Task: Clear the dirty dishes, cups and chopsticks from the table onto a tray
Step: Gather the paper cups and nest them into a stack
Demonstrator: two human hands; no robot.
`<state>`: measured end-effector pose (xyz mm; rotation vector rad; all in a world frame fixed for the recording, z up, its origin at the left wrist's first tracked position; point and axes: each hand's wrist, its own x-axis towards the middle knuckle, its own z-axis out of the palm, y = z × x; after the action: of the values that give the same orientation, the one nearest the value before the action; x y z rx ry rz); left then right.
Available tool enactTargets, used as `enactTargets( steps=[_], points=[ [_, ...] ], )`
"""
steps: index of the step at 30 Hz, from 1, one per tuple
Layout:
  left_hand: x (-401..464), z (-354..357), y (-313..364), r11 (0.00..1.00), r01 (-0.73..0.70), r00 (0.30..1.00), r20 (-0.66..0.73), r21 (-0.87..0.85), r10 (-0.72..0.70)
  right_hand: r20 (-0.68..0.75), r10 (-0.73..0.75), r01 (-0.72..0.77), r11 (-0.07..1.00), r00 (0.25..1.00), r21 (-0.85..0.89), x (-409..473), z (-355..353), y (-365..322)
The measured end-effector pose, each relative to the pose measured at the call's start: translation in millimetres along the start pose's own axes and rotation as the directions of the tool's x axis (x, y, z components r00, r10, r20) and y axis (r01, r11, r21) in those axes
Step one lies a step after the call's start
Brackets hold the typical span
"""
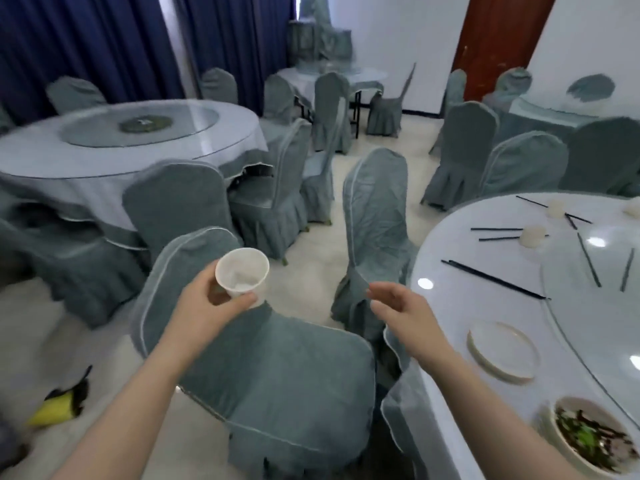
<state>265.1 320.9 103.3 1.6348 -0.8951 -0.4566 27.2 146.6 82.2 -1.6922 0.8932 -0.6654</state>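
Observation:
My left hand point(211, 303) grips a white paper cup point(241, 271) above a covered chair, left of the dirty table point(450, 251). My right hand point(398, 306) hovers beside the table's edge, fingers loosely extended, holding nothing. On the table lie an empty white plate point(502, 351), a bowl with leftover greens point(592, 438), two more white cups point(533, 235) point(556, 207) and several black chopsticks point(491, 278). No tray is in view.
A grey-green covered chair point(277, 368) stands right below my hands, another chair point(377, 220) beyond it. A second round table point(114, 147) with chairs is at the left. A yellow and black object point(59, 403) lies on the floor at lower left.

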Motion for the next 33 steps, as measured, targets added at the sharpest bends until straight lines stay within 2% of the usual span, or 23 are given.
enactTargets(
  steps=[7, 11, 15, 22, 33],
  points=[
    [-10, -176, -42, 0.998, 0.058, 0.975, -0.217, 0.03, -0.05, 0.173, -0.105, 0.081, 0.986, 0.979, 0.143, 53, 186, -63],
    [2, -277, -64, 0.992, 0.093, 0.961, -0.269, 0.081, -0.068, 0.226, -0.139, 0.092, 0.974, 0.964, 0.207, 77, 303, -91],
    [29, -350, -88, 0.989, 0.129, 0.954, -0.28, 0.073, -0.104, 0.28, -0.149, 0.094, 0.975, 0.948, 0.2, 93, 385, -107],
    [111, -403, -138, 0.994, 0.111, 0.972, -0.208, 0.015, -0.106, 0.315, -0.111, 0.078, 0.99, 0.943, 0.115, 158, 457, -127],
    [325, -453, -210, 0.991, 0.13, 0.989, -0.069, 0.016, -0.129, 0.318, -0.064, 0.035, 0.995, 0.946, 0.096, 351, 533, -127]
  ],
)
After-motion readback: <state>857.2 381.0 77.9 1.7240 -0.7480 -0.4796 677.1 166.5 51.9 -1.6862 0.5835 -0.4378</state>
